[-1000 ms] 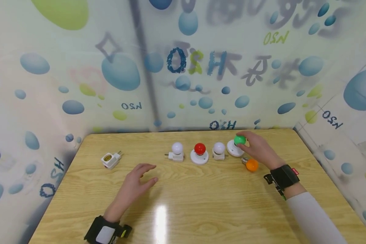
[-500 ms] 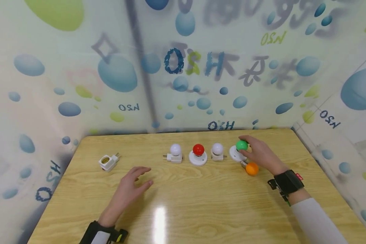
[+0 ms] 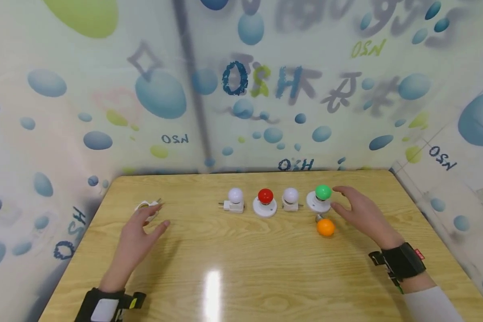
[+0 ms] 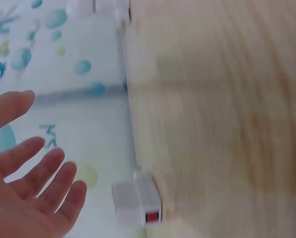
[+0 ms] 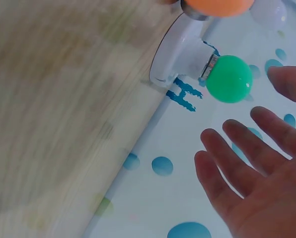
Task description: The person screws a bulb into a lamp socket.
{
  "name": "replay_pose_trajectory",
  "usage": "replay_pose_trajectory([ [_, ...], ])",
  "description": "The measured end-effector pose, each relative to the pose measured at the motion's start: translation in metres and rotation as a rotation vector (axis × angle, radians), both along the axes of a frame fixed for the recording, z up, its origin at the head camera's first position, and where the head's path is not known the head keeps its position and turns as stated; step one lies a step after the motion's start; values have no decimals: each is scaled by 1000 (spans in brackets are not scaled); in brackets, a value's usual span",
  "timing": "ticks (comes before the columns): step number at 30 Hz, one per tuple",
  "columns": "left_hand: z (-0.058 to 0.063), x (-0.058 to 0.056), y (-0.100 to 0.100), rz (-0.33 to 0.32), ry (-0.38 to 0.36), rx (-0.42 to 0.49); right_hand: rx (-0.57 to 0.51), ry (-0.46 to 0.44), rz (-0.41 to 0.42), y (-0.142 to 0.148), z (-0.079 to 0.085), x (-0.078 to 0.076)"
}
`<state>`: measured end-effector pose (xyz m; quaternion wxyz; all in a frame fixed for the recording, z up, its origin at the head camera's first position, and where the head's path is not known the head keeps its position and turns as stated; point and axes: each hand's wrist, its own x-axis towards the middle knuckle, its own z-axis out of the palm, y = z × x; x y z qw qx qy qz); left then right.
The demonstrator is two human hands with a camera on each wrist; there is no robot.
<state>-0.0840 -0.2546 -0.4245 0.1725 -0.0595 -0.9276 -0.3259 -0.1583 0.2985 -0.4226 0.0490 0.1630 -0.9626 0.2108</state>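
My right hand (image 3: 364,214) hovers just right of a green bulb (image 3: 323,192), fingers spread and nothing held. That bulb stands upright in a round white lamp base (image 3: 315,205); in the right wrist view its metal collar shows at the base's neck. In front of the base lies a loose orange bulb (image 3: 326,227), its screw end pointing back. On the left, my left hand (image 3: 134,241) is held over the table with fingers apart, partly covering a white plug-in socket (image 3: 141,205). The left wrist view shows this socket (image 4: 137,201) with a red switch, beyond the fingertips.
A red bulb (image 3: 265,196) stands in a round white base at the middle back. On either side of it are white bulbs (image 3: 235,195) in plug-in sockets. The wooden table (image 3: 265,268) ends at a patterned back wall (image 3: 165,147).
My right hand has let go of the green bulb and drawn back to the right. The left hand has moved left to the plug-in socket. The orange bulb has shifted slightly, turning its screw end backward.
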Motion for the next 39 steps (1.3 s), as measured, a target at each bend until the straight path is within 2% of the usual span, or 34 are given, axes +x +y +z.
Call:
replay_pose_trajectory([
  [3, 7, -5, -15, 77, 18, -24, -1, 19, -19, 7, 1, 14],
  [5, 10, -9, -24, 115, 3, -33, 2, 31, -28, 11, 2, 22],
  [8, 6, -18, -35, 123, -80, -53, 5, 51, -35, 16, 3, 31],
  [12, -5, -34, -42, 80, -241, -85, 2, 57, -37, 19, 6, 35],
  [14, -9, -40, -44, 73, -297, -91, -3, 51, -33, 19, 6, 36],
  [18, -13, -45, -49, 105, -383, -79, -10, 29, -27, 16, 2, 36],
  [23, -19, -45, -59, 143, -460, -73, -11, 26, -11, 12, -1, 36],
  [28, -22, -46, -66, 156, -481, -85, -10, 35, 0, 6, 0, 33],
  [32, -19, -46, -66, 145, -454, -96, -14, 40, 13, 1, 3, 30],
  [35, -12, -43, -57, 115, -408, -85, -27, 49, 16, 0, 4, 30],
  [39, -2, -34, -31, 69, -335, -59, -28, 63, 20, -2, 5, 30],
])
